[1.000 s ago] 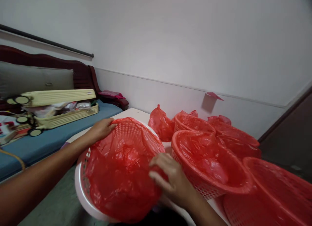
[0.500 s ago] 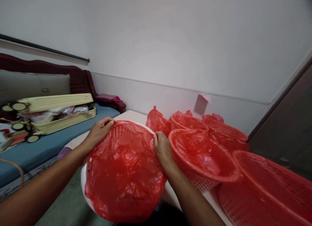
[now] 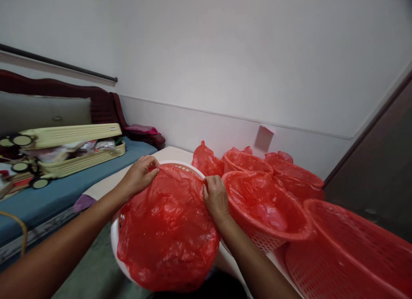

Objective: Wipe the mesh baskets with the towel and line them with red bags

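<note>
Here on the head feed, the white basket [image 3: 115, 241] is close up, its mouth facing my camera, which I'd guess gives both hands easy reach to the rim. Across that mouth lies a thin red plastic bag [image 3: 167, 230], draping over the basket's near rim; at the far side its edge sits short of the rim, baring a strip of holes. What bears the basket, I can't make out.

Now the fingers! My left hand [image 3: 140, 174], at the basket's far-left rim, has thumb and forefinger nearly together, pinching the bag's edge. My right hand [image 3: 216, 196], at the far-right rim, is curled closed on the film. Two grips set apart like that probably hold slippery film spread rather than bunched.

Just right of the white basket stands a lined red basket [image 3: 267, 241], and farther right another red basket [image 3: 341, 264], packed close, perhaps to save room. Well left, a yellow suitcase [image 3: 80, 133] gapes.
</note>
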Demonstrator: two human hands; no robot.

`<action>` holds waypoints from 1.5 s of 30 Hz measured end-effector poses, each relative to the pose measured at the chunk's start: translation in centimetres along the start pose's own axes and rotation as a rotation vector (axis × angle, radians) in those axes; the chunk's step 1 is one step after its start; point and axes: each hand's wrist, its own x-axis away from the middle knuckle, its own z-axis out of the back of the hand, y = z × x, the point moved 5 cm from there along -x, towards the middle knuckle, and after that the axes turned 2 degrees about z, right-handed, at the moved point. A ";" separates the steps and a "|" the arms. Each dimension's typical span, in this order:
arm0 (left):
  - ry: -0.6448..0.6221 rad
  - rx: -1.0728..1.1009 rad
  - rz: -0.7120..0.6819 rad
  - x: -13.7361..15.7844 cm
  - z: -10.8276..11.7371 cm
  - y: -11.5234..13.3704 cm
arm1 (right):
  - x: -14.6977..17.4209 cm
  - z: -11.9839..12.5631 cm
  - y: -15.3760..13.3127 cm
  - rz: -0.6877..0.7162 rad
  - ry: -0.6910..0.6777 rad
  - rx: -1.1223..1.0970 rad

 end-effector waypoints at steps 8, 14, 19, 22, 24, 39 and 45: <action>-0.006 0.049 0.080 0.4 -0.6 1.5 | 0.3 0.5 -1.0 0.139 -0.038 0.102; -0.024 0.078 0.125 0.4 -0.6 1.8 | 0.4 -0.3 0.0 0.000 -0.102 0.042; -0.185 0.069 0.108 0.6 -2.1 1.8 | 0.7 -1.0 0.4 -0.072 -0.251 0.044; -0.403 0.108 0.124 1.5 -3.2 2.2 | 0.8 -0.7 0.1 -0.028 -0.260 0.104; -0.648 0.271 0.211 2.6 -4.1 2.6 | 0.9 -0.6 -0.1 0.001 -0.270 0.133; -0.028 0.062 0.083 0.6 -1.1 3.2 | 2.3 -0.2 0.4 -0.079 -0.259 0.079; 0.061 -0.108 0.058 1.1 -0.4 1.0 | 2.1 0.6 -1.0 -0.009 -0.142 0.044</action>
